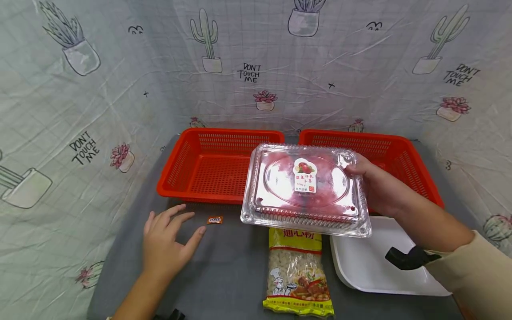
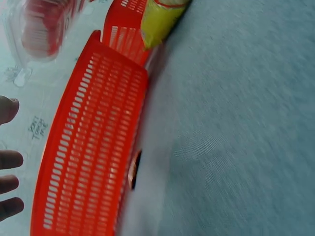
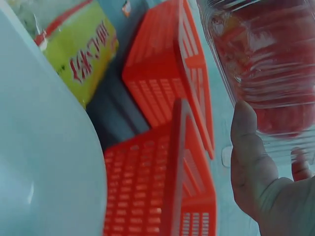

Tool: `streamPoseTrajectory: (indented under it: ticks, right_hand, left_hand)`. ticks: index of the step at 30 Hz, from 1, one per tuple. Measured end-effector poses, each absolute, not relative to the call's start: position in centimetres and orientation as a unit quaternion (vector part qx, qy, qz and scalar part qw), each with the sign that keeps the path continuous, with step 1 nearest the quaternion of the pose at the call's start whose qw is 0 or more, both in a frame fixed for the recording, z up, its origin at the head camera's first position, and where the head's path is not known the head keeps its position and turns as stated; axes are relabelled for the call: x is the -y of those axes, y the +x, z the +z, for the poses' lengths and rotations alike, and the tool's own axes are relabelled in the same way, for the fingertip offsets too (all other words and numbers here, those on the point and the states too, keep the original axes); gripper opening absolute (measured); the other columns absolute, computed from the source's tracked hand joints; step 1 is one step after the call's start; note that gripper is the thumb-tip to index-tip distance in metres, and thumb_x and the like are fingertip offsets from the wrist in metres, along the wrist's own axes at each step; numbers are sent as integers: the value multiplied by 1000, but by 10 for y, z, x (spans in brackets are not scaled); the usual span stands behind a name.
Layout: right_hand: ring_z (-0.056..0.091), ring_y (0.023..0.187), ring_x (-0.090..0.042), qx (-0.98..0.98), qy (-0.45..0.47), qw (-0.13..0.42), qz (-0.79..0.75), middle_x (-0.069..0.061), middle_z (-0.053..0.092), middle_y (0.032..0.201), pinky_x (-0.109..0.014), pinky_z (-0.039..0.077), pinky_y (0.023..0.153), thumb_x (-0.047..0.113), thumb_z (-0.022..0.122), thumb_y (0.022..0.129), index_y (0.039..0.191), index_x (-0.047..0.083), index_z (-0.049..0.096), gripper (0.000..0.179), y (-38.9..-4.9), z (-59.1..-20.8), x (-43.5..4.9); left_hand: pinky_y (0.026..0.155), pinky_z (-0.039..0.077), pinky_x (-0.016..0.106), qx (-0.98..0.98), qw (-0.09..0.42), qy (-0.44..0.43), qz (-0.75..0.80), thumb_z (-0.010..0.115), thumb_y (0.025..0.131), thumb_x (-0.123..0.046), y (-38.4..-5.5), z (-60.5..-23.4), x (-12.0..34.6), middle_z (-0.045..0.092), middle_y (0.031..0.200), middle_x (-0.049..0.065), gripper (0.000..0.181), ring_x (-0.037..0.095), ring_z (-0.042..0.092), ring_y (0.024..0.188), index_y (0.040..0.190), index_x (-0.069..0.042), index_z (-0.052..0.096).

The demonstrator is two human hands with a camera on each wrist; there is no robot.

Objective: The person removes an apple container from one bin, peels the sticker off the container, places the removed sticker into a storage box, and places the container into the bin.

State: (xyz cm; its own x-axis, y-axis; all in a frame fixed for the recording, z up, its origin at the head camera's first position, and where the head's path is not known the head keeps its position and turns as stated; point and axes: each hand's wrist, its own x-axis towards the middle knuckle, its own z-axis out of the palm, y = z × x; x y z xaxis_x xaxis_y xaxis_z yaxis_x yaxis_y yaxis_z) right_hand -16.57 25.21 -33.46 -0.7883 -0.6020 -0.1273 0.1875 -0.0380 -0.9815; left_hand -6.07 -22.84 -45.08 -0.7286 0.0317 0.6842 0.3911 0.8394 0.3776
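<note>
My right hand (image 1: 378,189) grips the right side of a clear plastic clamshell box (image 1: 276,178), thumb over its lid edge. Red fruit shows through the plastic, and the lid bears a white label (image 1: 305,178) with an apple picture. The box is held up above the table, tilted toward the head camera. In the right wrist view, the fingers (image 3: 244,123) hold the box (image 3: 285,54) by its edge. With fingers spread and nothing held, my left hand (image 1: 168,242) hovers left of a small orange FOX'S packet (image 1: 215,219).
Two red perforated baskets, a left basket (image 1: 170,178) and a right basket (image 1: 420,171), stand along the back. A yellow-and-clear macaroni bag (image 1: 298,271) lies partly behind the box. At right is a white tray (image 1: 376,266). Cactus-print curtain (image 1: 224,98) encloses the table (image 1: 224,275).
</note>
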Motion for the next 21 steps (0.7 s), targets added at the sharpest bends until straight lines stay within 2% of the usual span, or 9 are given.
streamPoseTrajectory:
  ticks: [5, 10, 21]
  right_hand:
    - [63, 121, -23, -648, -152, 281, -691, -5, 58, 137, -50, 59, 96, 30, 45, 107, 150, 27, 25, 48, -155, -337, -240]
    - [61, 122, -24, -648, -163, 282, -689, -9, 55, 138, -49, 58, 98, 29, 47, 105, 150, 25, 23, 51, -145, -345, -227]
    - [56, 126, -32, -651, -164, 286, -684, -14, 50, 140, -53, 55, 102, 27, 49, 104, 153, 22, 20, 58, -128, -361, -205]
  left_hand:
    - [111, 26, 82, 898, 345, -101, -254, 86, 80, -37, -51, -454, 238, 74, 123, 14, 39, 45, 67, 109, 103, -6, 80]
    - [108, 26, 85, 909, 327, -79, -246, 90, 77, -35, -42, -462, 247, 74, 123, 14, 39, 45, 66, 109, 103, -8, 81]
    - [99, 28, 90, 934, 272, -62, -224, 95, 73, -38, -34, -481, 269, 70, 128, 15, 51, 49, 64, 112, 112, -10, 79]
